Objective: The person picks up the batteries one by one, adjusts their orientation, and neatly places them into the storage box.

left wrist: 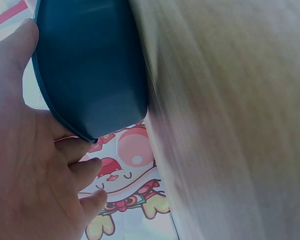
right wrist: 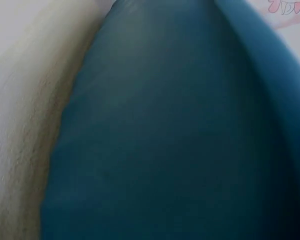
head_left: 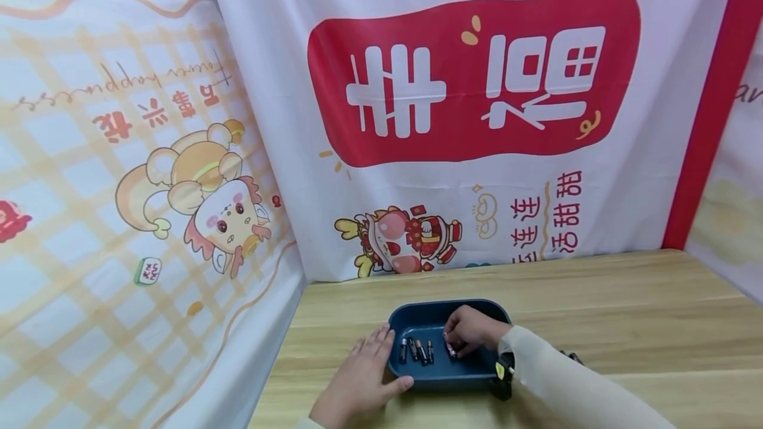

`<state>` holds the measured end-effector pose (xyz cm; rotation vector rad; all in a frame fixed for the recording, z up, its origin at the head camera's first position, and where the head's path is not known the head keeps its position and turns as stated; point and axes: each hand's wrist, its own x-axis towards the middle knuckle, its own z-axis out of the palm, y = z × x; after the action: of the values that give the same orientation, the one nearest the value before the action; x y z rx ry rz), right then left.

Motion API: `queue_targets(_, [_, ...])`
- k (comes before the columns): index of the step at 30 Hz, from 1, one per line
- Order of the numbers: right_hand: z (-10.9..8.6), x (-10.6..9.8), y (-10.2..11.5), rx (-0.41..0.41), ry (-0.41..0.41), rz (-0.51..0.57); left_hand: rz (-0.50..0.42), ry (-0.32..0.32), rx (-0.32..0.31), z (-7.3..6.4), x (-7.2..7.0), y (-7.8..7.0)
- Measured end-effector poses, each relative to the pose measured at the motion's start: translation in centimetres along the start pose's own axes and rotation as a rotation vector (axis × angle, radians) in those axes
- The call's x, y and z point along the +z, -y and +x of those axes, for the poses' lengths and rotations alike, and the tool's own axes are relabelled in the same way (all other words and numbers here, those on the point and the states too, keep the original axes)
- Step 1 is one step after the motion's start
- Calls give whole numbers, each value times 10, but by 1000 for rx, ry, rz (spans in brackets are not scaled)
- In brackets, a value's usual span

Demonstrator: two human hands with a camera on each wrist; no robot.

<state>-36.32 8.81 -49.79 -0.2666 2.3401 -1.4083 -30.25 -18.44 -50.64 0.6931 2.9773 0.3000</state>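
Beige fabric sleeve [head_left: 575, 376] nearest; I see right hand [head_left: 473, 328] pinching small pinkish item [head_left: 452, 351], left hand [head_left: 365, 376] spread against smooth, round-cornered blue tray [head_left: 441, 384].

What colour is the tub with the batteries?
Dark blue; the tub shows best in the head view.

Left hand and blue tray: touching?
Touching. The left wrist view shows the left hand with its thumb tip against the rim of the tray, no gap between.

1. The left hand [head_left: 365, 375] lies against the tray's [head_left: 444, 382] left edge, thumb spread apart.
2. The right hand [head_left: 472, 327] bends down inside the right edge, fingers pinching.
3. The right arm [head_left: 572, 376] comes over the near right corner.
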Motion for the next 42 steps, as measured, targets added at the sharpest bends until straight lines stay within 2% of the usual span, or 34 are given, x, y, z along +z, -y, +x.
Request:
queue_targets(9, [9,5,5,16,-27,-35,-2,-22,13,1,-3,2])
queue_targets(19, [19,14,5,34,-57,-120,1,-18,19,1,-1,4])
queue_targets(28, [21,24,7,49,-91,-160,4,-6,18,3,-1,2])
queue_targets(42, [20,34,8,25,-70,-159,0,2,17,0,3,2])
